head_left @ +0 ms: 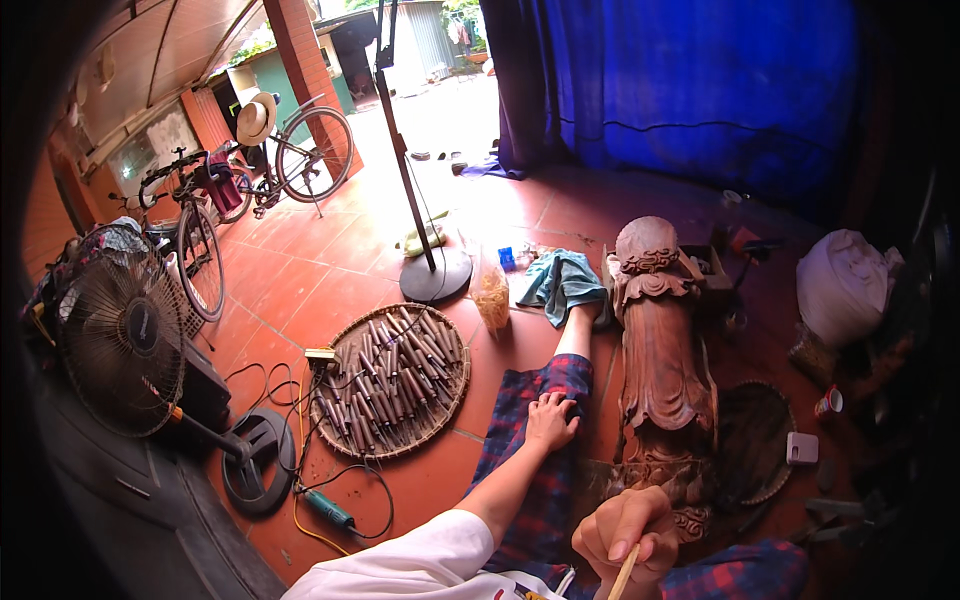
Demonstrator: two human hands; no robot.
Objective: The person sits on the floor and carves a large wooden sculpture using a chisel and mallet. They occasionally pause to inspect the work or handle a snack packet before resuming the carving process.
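Note:
My left hand [550, 420] lies on my outstretched leg, in plaid trousers [505, 425], with its fingers loosely spread and nothing in them. Close to the camera, my right hand [628, 530] pinches a thin pale wooden stick [624, 575]; the stick's lower end runs out of the picture. Just beyond that hand stands a carved brown wooden piece [662, 345], with a pale rounded top and drapery-like folds. To the left, a round woven tray [466, 375] bears several wood-handled carving tools [395, 385].
A green power tool [328, 508] with cords lies near a standing fan [125, 340]. Beyond the tray are a lamp stand [436, 275] and a teal cloth [562, 285] by my foot. On the right sit a dark round tray [755, 495], a white box [801, 448] and a white sack [848, 285].

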